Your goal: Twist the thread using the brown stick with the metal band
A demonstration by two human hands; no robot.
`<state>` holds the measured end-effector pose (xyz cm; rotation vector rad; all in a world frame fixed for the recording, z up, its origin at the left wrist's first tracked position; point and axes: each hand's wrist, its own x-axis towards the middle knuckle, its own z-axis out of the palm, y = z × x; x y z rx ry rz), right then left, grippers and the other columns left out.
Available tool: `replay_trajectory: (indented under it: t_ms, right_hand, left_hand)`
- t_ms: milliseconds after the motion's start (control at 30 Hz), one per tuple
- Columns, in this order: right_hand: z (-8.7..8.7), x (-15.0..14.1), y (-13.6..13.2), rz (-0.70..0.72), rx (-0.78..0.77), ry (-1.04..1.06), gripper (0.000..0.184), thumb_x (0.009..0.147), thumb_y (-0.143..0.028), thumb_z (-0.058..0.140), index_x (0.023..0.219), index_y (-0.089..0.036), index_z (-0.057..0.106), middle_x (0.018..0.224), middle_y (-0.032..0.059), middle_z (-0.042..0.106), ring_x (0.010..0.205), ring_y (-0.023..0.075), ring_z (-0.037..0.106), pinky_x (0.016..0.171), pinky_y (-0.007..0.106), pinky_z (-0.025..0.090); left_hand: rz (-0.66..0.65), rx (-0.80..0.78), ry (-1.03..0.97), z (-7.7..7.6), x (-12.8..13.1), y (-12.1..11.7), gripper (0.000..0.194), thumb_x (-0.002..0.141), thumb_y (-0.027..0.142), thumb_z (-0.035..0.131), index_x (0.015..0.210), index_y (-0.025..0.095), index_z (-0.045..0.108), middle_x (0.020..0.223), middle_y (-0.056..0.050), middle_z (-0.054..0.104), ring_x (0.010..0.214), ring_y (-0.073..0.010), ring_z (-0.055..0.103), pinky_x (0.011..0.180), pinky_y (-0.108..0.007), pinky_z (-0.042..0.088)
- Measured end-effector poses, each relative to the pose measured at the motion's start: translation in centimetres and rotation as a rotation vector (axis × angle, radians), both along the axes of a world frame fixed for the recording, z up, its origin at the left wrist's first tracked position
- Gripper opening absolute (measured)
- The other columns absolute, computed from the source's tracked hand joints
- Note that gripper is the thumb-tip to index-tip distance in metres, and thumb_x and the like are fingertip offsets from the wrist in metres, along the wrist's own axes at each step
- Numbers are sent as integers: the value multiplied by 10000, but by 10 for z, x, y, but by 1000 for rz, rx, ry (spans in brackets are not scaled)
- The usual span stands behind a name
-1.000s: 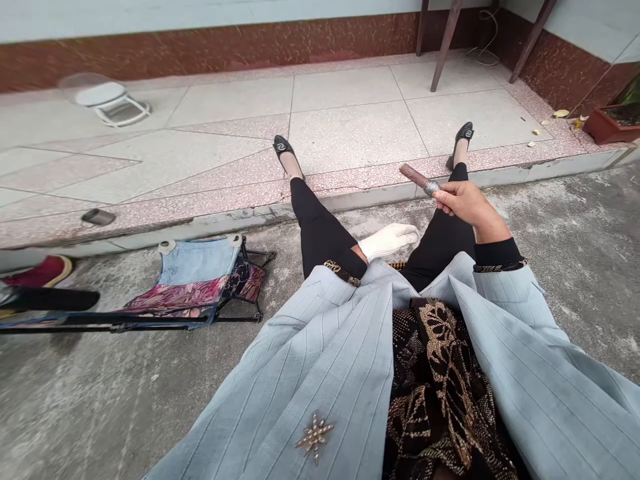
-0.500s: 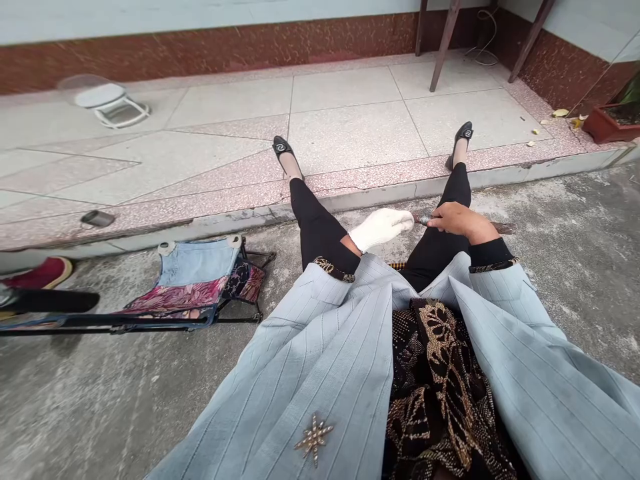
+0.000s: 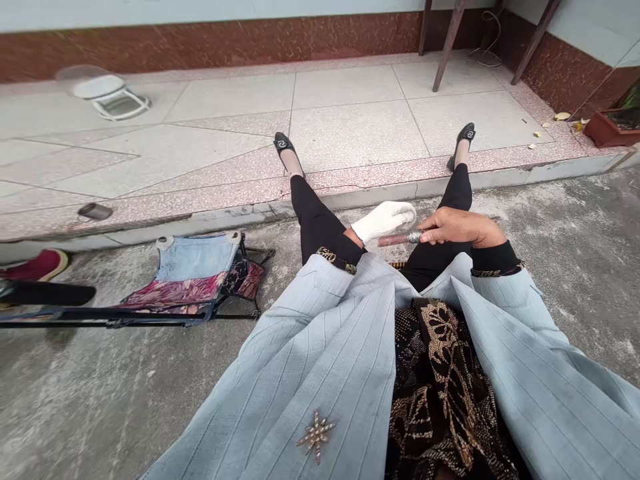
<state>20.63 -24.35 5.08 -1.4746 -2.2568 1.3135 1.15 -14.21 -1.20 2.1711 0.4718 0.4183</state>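
My right hand (image 3: 457, 227), bare, is closed round a brown stick (image 3: 393, 240) bound with a band of silvery wire (image 3: 414, 236). One end of the stick points left, out past my fingers. My palm covers most of the rest of it. My left hand (image 3: 383, 221), in a white knitted glove, is beside the stick's left end and apart from the wire. Its fingers are curled together and a little blurred at the tips. Whether anything is inside them is hidden. Both hands are between my knees, in front of my black trousers (image 3: 320, 223).
To the left stands a folding chair (image 3: 197, 260) with patched fabric, a red shoe (image 3: 37, 265) beyond it. A raised tiled step (image 3: 350, 127) runs ahead, under my feet. On it are a small white stool (image 3: 107, 93), a metal can (image 3: 95, 211) and a planter (image 3: 613, 127).
The stick has shifted left and tilted in my right hand, so its left end now shows. My gloved left hand has come off that end, its fingers more curled.
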Motion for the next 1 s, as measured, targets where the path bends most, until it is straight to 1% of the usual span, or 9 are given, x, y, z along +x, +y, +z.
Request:
replay_trajectory:
  t_ms: [33,100,167,267,367,567,767,900,1000]
  right_hand:
    - [4,2,-2,-58,64,11,314,872,-464,580,802,-172,673,659,-9,582,599,120,512,588,250,348]
    - [9,6,-4,-223,208,17,325,885,-467,567,819,-169,679,654,-7,574,607,124,497,586,255,325]
    - [10,10,-4,-397,343,-13,334,898,-457,551,782,-165,664,636,0,563,611,132,483,593,266,310]
    - [3,12,2,-581,456,-163,315,895,-414,568,718,-163,641,618,17,562,624,148,484,615,284,306]
    - [-11,13,9,-653,454,-305,291,898,-382,586,728,-161,668,643,41,594,651,167,516,635,292,318]
    - [-24,11,16,-576,323,-484,311,941,-376,550,852,-144,736,795,101,689,788,209,615,683,292,359]
    - [-25,0,17,-323,205,-663,322,954,-343,510,996,-126,744,1038,168,731,935,254,656,714,314,370]
    - [-19,-12,16,-135,146,-669,301,956,-317,514,1012,-134,746,1033,163,736,943,258,660,729,311,377]
    - [-14,-16,14,-15,133,-634,258,943,-299,541,973,-143,744,975,140,736,891,240,650,722,302,378]
  left_hand:
    - [-10,-67,28,-5,1,-4,266,895,356,502,849,139,649,763,-11,628,727,-136,565,717,-254,447]
    - [71,-198,41,-13,2,-14,287,899,407,514,835,149,622,692,6,567,628,-114,503,620,-239,400]
    - [15,-283,59,-19,2,-25,316,918,433,486,838,154,609,653,24,519,578,-97,450,581,-230,362]
    - [-60,-255,55,-20,1,-34,318,919,420,471,847,148,619,692,19,547,607,-94,448,613,-233,365]
    - [-43,-133,75,-13,-3,-34,291,912,377,473,884,142,644,766,5,610,679,-112,503,679,-245,391]
    - [6,215,199,-3,-12,-23,301,965,343,445,952,171,692,846,-16,687,781,-153,603,753,-258,421]
    - [25,623,310,7,-13,-9,272,976,323,477,1025,196,712,918,-42,728,822,-176,646,687,-265,385]
    - [-18,718,309,20,-10,-3,285,983,335,463,989,194,711,923,-44,733,847,-181,661,674,-268,378]
    - [-59,688,279,26,-8,1,281,970,345,477,1000,196,714,958,-45,737,865,-179,661,696,-265,388]
